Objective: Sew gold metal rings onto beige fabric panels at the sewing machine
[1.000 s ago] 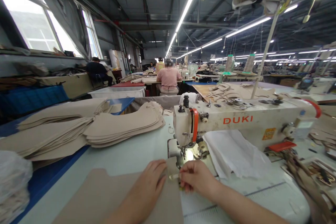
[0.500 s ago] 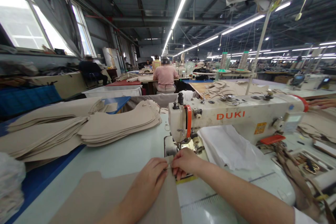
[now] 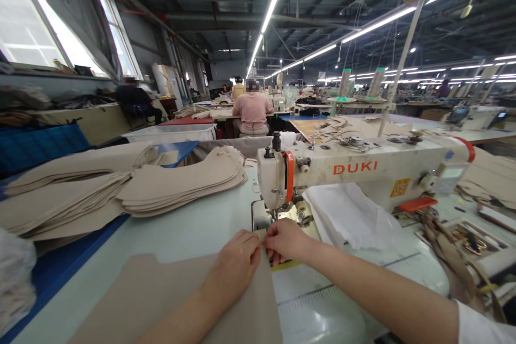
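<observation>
A flat beige fabric panel lies on the pale table in front of me, its far corner close to the needle area of the sewing machine. My left hand rests on the panel with fingers curled, gripping it close to its right edge. Just to the right, my right hand pinches the same edge between thumb and fingers, right below the presser foot. The fingertips of both hands nearly meet and partly hide the edge. A white cloth hangs under the machine arm.
Stacks of cut beige panels lie at the left on the table and a blue surface. A clear plastic bag sits at the left edge. At right are a parts tray and beige strips. A person in pink sits ahead.
My left fingers have curled in more tightly at the panel's edge. My right hand keeps its pinch almost in place. Another person's hand at the far right has gone from view.
</observation>
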Tool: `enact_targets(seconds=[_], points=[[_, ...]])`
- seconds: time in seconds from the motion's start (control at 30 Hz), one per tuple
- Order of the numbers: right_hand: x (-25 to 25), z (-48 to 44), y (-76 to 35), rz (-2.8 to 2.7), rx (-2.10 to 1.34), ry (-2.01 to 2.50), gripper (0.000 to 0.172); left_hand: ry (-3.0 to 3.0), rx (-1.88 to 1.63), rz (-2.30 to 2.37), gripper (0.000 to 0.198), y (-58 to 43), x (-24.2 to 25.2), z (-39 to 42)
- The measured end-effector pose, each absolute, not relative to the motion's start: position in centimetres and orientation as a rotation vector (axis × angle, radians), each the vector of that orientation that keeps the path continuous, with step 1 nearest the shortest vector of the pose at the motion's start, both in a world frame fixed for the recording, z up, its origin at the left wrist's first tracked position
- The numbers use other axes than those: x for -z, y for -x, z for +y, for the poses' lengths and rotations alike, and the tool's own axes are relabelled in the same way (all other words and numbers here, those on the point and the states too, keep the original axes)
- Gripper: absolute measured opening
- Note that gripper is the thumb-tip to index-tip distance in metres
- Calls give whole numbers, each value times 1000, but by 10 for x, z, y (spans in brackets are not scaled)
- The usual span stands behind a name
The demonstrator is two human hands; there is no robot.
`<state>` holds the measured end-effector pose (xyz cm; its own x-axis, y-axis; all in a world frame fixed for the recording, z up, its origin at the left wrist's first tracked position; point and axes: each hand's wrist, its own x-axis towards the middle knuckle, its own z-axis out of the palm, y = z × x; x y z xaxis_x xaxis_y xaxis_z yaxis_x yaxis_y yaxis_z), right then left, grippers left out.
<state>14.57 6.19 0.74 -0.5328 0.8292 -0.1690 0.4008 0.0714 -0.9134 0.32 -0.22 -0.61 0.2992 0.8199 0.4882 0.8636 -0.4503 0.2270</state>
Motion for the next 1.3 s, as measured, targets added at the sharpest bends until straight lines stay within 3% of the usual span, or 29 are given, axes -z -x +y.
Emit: enact_targets(seconds=[0.17, 0.33, 0.43, 0.57, 0.77, 1.3], points=[[-11, 46, -177, -2341, -932, 998, 13, 2470, 869, -1629, 22, -2, 7, -1], [-8, 40, -186, -2730, -135, 698, 18, 2461, 841, -1636, 21, -2, 5, -1], [-7, 41, -186, -2782, 32, 621, 14, 2474, 871, -1628, 20, 0, 4, -1], [-12, 38, -201, -2869, 158, 382, 8, 2495, 903, -1616, 20, 2, 6, 0], [-22, 24, -222, -2913, 196, 145, 14, 2488, 898, -1610, 19, 1, 12, 0], [7, 27, -187, -2785, -14, 276, 5, 2493, 886, -1554, 18, 4, 12, -4]])
